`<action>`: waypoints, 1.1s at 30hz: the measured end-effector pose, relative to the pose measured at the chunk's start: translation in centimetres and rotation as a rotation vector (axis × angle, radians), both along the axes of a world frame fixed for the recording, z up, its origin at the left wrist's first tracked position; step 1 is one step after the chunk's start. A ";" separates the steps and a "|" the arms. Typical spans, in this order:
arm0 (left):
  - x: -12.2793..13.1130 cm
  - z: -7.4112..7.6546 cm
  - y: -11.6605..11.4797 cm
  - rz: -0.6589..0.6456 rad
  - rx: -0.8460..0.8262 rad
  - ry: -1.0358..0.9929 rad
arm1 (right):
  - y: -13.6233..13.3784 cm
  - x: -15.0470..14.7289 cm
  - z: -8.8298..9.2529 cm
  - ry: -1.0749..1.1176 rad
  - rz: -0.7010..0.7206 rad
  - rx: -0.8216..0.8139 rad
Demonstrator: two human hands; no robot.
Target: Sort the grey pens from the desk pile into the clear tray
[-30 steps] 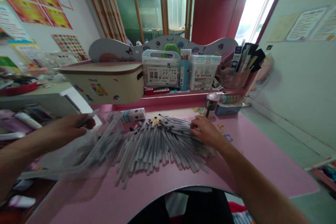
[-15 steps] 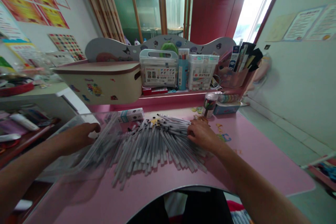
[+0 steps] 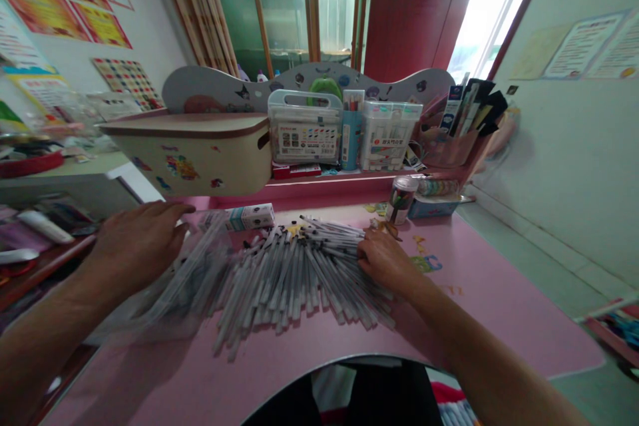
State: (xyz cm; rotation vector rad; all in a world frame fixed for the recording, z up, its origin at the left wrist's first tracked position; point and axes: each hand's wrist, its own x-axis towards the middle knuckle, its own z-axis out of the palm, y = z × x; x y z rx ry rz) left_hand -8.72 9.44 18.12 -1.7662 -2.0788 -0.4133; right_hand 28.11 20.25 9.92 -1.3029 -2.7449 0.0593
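A fanned pile of grey-white pen refills point(image 3: 284, 279), many with dark tips, lies in the middle of the pink desk. My right hand point(image 3: 387, 256) rests on the pile's right side, its fingers curled around the ends of some refills. At the left, a clear plastic box point(image 3: 150, 319) holds more refills, seen blurred through its wall. Above this box hovers my left hand point(image 3: 134, 243), fingers stretched forward and thumb apart, with nothing visible in it. The hand covers part of the box.
Behind the pile lies a small white carton point(image 3: 249, 216). A lidded jar point(image 3: 401, 200) and a blue box point(image 3: 433, 206) stand at the back right. The shelf above bears a cream storage bin point(image 3: 200, 160), marker cases point(image 3: 307, 136) and a pen holder point(image 3: 449, 146).
My left hand has risen and turned, its back now facing me over the box. My right hand stays almost in place at the pile. The view has shifted slightly.
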 end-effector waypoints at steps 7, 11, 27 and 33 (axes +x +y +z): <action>12.0 -1.3 -0.6 -0.395 -0.022 -0.563 | 0.1 0.2 -0.5 0.219 0.044 0.012; 16.5 -4.5 0.8 -0.375 -0.187 -1.127 | -0.1 0.0 -0.1 0.457 0.067 -0.077; 19.8 -8.1 4.6 -0.414 0.103 -1.847 | -1.7 -0.7 0.3 1.014 0.129 -1.058; 19.1 -8.4 4.5 -0.441 0.067 -1.701 | -1.8 -1.0 -0.6 0.918 0.134 -1.080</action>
